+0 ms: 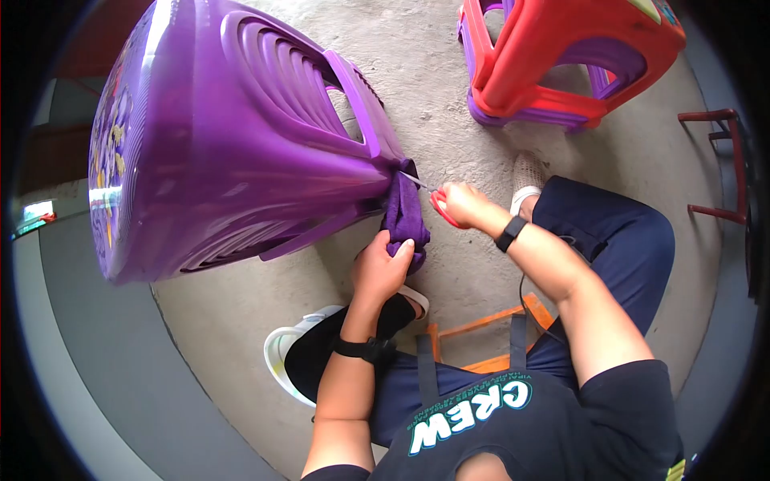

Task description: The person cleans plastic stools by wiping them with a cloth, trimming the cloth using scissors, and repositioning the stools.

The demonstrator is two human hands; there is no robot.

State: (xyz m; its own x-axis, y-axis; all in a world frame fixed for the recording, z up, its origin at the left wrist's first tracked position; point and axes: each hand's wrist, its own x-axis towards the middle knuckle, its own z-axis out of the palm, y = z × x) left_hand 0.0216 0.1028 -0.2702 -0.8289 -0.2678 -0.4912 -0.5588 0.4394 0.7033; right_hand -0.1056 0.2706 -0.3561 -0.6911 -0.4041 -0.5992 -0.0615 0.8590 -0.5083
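Observation:
A large purple plastic stool (233, 160) lies on its side at the left, its seat facing left. From the end of one leg hangs a dark purple cloth (405, 210); how it is fastened there I cannot make out. My left hand (383, 264) grips the lower end of this cloth, thumb on top. In my right hand (469, 204) are scissors (439, 202) with red handles. Their metal blades point left and reach the top of the cloth, close by the stool leg. Whether the blades are apart is too small to tell.
Red and purple stacked stools (553, 68) stand at the upper right. An orange frame (473, 325) is between my legs, and a white round object (281, 361) is by my left leg. Dark red chair legs (726, 160) are at the right edge. The floor (437, 96) is rough concrete.

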